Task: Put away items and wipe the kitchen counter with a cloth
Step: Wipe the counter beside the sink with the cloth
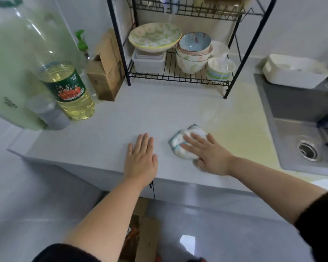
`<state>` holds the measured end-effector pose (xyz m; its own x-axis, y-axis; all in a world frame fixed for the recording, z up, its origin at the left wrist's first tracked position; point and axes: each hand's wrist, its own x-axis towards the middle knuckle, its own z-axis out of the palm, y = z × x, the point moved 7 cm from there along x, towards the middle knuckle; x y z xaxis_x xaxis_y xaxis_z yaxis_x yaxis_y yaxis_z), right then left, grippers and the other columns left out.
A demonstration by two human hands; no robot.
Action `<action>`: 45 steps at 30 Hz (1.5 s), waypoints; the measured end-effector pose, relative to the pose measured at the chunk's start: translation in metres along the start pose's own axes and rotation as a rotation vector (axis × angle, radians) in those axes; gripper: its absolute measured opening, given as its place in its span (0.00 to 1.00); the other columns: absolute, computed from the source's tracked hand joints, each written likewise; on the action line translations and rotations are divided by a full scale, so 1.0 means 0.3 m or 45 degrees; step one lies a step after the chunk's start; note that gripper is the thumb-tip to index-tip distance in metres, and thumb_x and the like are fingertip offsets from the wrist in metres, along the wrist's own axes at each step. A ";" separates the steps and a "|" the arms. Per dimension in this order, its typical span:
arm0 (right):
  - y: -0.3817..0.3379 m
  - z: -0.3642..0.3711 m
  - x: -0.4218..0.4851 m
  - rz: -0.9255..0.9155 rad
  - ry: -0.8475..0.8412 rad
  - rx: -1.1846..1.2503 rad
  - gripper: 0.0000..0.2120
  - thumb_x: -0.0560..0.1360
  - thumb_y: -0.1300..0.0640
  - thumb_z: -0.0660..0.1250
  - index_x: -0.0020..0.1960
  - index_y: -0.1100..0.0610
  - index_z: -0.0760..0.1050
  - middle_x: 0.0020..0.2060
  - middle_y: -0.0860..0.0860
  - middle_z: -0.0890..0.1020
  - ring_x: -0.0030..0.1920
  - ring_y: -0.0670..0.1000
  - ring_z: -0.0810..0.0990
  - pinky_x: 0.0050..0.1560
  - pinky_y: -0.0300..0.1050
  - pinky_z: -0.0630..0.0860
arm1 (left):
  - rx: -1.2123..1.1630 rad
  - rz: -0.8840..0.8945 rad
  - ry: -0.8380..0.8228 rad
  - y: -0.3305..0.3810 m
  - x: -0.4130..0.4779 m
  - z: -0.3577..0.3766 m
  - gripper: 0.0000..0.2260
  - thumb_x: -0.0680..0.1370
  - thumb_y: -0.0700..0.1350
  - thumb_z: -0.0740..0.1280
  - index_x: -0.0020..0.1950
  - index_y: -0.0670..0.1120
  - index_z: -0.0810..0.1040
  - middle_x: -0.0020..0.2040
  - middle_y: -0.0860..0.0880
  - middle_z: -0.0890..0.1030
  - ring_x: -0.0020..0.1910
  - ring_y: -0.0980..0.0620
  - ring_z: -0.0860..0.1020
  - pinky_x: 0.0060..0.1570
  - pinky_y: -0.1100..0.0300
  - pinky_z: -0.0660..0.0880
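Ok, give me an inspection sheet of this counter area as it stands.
Surface: grey counter, yellowish patch beside the sink.
Job's things: bunched cloth on the counter under the right hand.
Clutter: oil bottle, cardboard box and green pump bottle at back left; dish rack holding stacked bowls and a plate.
Grippers: left hand flat on the counter, holding nothing; right hand flat, pressing the cloth.
Cables: nothing seen.
Surroundings: sink at right, white basin behind it.
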<state>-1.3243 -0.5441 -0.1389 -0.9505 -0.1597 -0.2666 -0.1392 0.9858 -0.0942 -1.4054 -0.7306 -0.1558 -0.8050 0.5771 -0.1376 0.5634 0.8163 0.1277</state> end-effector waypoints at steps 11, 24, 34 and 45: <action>-0.113 0.073 -0.164 -0.093 0.155 0.151 0.33 0.71 0.49 0.45 0.76 0.51 0.59 0.77 0.52 0.55 0.77 0.59 0.50 0.72 0.58 0.42 | -0.185 -0.153 0.050 0.261 0.006 0.005 0.22 0.83 0.49 0.44 0.78 0.54 0.53 0.79 0.56 0.48 0.77 0.52 0.44 0.74 0.48 0.44; 0.224 -0.031 0.101 0.436 0.136 0.198 0.29 0.77 0.45 0.47 0.77 0.49 0.48 0.78 0.49 0.45 0.77 0.54 0.42 0.73 0.63 0.45 | -0.021 0.005 0.188 0.345 -0.004 0.038 0.32 0.74 0.53 0.36 0.77 0.52 0.57 0.78 0.51 0.55 0.77 0.48 0.50 0.73 0.46 0.50; 0.044 0.068 -0.201 0.220 0.166 0.219 0.30 0.75 0.47 0.49 0.77 0.48 0.52 0.78 0.49 0.49 0.77 0.56 0.45 0.72 0.65 0.46 | -0.026 -0.009 0.213 0.340 0.005 0.028 0.34 0.72 0.53 0.39 0.75 0.44 0.62 0.76 0.48 0.61 0.76 0.47 0.56 0.72 0.45 0.54; 0.253 0.086 -0.299 0.889 0.167 0.302 0.29 0.77 0.46 0.47 0.77 0.48 0.49 0.78 0.51 0.44 0.76 0.58 0.42 0.70 0.68 0.45 | 0.029 -0.016 0.171 0.343 0.004 0.031 0.30 0.74 0.50 0.45 0.76 0.45 0.60 0.77 0.48 0.58 0.77 0.47 0.53 0.73 0.45 0.52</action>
<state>-1.2423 -0.4564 -0.1470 -0.8234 0.5209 -0.2252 0.5579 0.8157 -0.1531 -1.3466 -0.6456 -0.1520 -0.8288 0.5596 -0.0060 0.5560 0.8246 0.1046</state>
